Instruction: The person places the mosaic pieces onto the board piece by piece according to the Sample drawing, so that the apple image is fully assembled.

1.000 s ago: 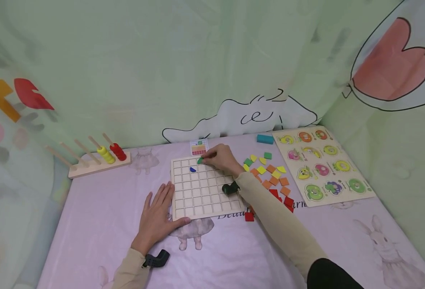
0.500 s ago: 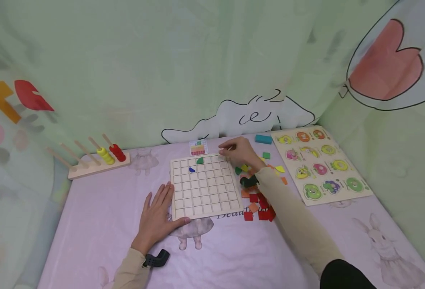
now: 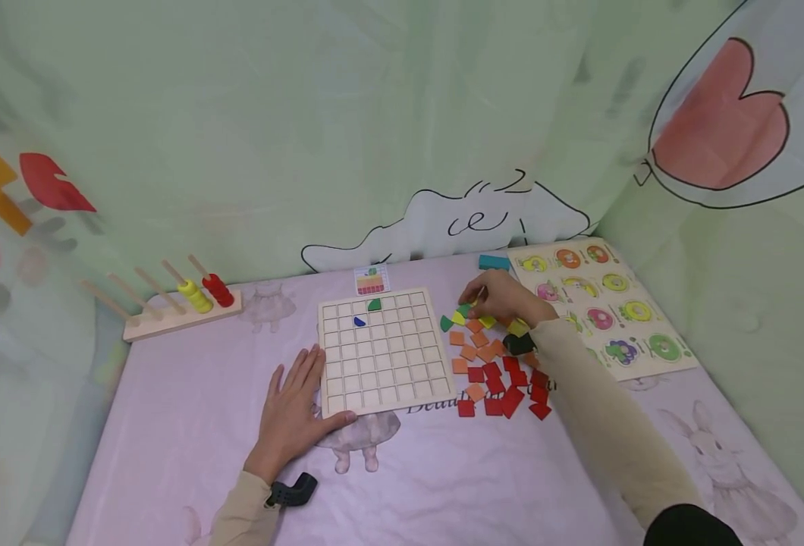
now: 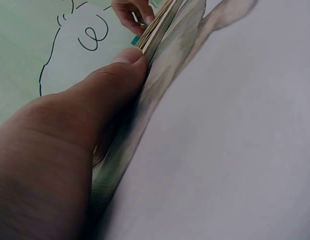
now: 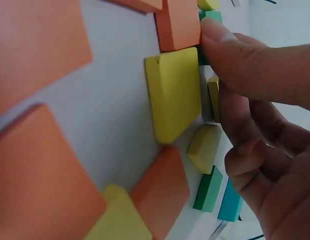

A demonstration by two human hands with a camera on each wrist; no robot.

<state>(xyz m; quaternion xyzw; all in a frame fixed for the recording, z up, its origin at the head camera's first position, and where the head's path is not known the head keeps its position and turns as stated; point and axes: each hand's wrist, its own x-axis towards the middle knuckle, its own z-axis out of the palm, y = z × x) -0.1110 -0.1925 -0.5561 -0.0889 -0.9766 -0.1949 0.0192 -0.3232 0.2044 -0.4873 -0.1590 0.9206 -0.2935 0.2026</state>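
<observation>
My left hand lies spread on the cloth, its fingers along the left edge of a wooden grid board and its thumb against the board's near corner. A green quarter-round tile and a small blue half-round tile sit on the grid's upper cells. To the right of the board, my right hand pinches a green square tile between thumb and forefinger; the forefinger's tip is hidden. Yellow tiles lie close beneath it, and another green quarter-round tile is just left.
Several orange tiles and red tiles are scattered beside the board. A pattern card lies behind it. A fruit puzzle board and a teal block are at the back right. A peg counter stands back left.
My right hand has let go of the green quarter-round tile on the grid and moved right to the loose tiles, reaching a green square one. The left hand keeps its place.
</observation>
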